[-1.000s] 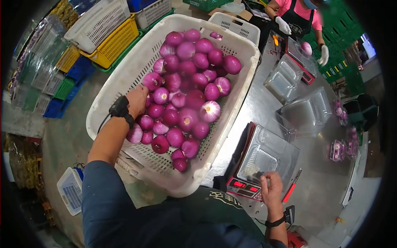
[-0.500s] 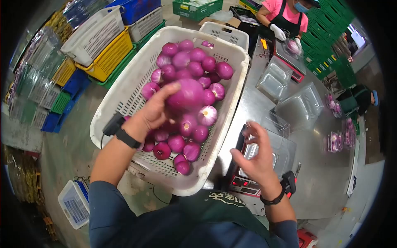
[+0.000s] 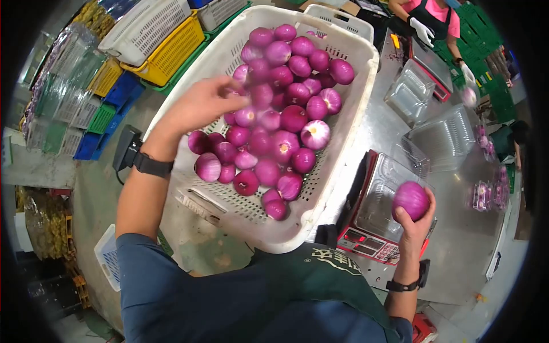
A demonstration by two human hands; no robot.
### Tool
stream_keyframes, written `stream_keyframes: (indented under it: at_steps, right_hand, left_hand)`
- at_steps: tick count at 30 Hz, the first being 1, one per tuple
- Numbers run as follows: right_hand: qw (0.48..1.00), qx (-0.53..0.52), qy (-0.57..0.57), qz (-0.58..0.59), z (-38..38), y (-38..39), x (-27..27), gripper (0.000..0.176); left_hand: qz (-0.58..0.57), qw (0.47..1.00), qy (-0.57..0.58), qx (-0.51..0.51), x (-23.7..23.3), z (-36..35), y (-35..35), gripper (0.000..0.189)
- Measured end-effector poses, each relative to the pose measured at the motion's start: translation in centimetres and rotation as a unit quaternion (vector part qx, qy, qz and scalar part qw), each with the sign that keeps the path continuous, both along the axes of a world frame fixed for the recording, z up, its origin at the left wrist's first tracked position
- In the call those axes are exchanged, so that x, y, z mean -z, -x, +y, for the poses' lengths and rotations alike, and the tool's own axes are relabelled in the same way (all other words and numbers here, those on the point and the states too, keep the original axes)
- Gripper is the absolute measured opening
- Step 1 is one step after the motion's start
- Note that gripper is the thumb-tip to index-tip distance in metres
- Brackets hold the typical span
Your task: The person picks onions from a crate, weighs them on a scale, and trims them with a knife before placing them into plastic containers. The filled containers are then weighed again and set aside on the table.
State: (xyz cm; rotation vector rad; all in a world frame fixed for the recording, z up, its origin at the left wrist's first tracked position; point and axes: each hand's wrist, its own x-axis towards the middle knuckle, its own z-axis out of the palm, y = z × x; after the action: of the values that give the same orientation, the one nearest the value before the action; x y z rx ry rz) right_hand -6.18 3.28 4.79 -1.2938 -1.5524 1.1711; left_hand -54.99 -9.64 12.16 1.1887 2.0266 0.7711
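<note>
a red onion [image 3: 410, 199] is gripped in the curled right hand [image 3: 416, 227], above the clear tray [image 3: 380, 194] on the scale [image 3: 366, 247] at the near edge of the counter [image 3: 452, 268]. the left hand [image 3: 200, 106], blurred, is held open and empty over the onions [image 3: 274, 131] heaped in the white basket [image 3: 206, 200].

— Can you see what the left hand [image 3: 200, 107] is doing?
— Not really. Its fingertips [image 3: 235, 97] are a smear over the onions [image 3: 286, 120]; whether they grip one I cannot tell.
— And the heap?
— The lower layers are buried in the basket [image 3: 189, 86].
— The scale [image 3: 366, 244]?
— Its red digits are too small to read, and the clear tray [image 3: 377, 194] covers its platform. The right hand [image 3: 414, 228] has its palm hidden behind the big onion [image 3: 410, 199].
— The co-worker [image 3: 437, 11]?
— Cut off by the top edge. One glove [image 3: 424, 30] shows; along the bench [image 3: 457, 251], a pink blur [image 3: 469, 97] is beyond naming.
</note>
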Motion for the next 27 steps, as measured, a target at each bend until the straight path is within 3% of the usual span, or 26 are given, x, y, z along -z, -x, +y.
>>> stream_keyframes:
  at_steps: [1, 5, 7, 8, 10, 11, 14, 18, 22, 23, 27]
  right_hand:
    - [1.0, 0.01, 0.004, -0.025, -0.3, -1.3, 0.6, 0.09]
    - [0.995, 0.013, -0.018, -0.095, -0.9, -3.4, 2.3, 0.09]
    - [0.993, 0.015, -0.009, -0.115, -1.1, -3.1, 2.3, 0.09]
    - [0.991, 0.015, -0.003, -0.136, -1.1, -2.8, 2.3, 0.091]
    - [0.988, 0.012, -0.007, -0.157, -1.2, -2.4, 2.8, 0.091]
    - [0.984, 0.009, -0.014, -0.177, -1.2, -2.4, 3.1, 0.09]
    - [0.97, -0.009, -0.036, -0.239, -1.1, -2.5, 4.4, 0.089]
    - [0.979, 0.014, -0.047, -0.197, -1.3, -3.6, 3.8, 0.08]
    - [0.987, 0.079, -0.063, -0.123, -1.1, -6.7, 3.7, 0.063]
    - [0.987, 0.1, -0.075, -0.103, -1.3, -7.4, 3.9, 0.051]
    - [0.987, 0.138, -0.057, -0.064, -2.1, -9.7, 4.0, 0.04]
  left_hand:
    - [0.105, 0.994, 0.031, -0.009, 1.1, -0.9, 1.8, 0.05]
    - [0.172, 0.972, 0.157, 0.028, 5.4, -2.5, 4.3, 0.057]
    - [0.237, 0.925, 0.273, 0.115, 6.7, -2.8, 3.4, 0.064]
    - [0.237, 0.924, 0.275, 0.117, 7.6, -2.9, 2.8, 0.064]
    - [0.327, 0.834, 0.396, 0.204, 9.1, -2.9, 1.2, 0.068]
    - [0.329, 0.833, 0.394, 0.207, 9.3, -2.9, 0.3, 0.068]
    - [0.356, 0.758, 0.497, 0.229, 9.8, -2.7, -1.8, 0.071]
    - [0.369, 0.742, 0.51, 0.23, 10.6, -2.8, -2.9, 0.071]
    - [0.385, 0.747, 0.496, 0.218, 10.7, -2.6, -3.4, 0.071]
    - [0.394, 0.751, 0.485, 0.214, 10.7, -2.5, -3.6, 0.071]
    - [0.443, 0.806, 0.339, 0.196, 11.5, -0.8, -3.3, 0.072]
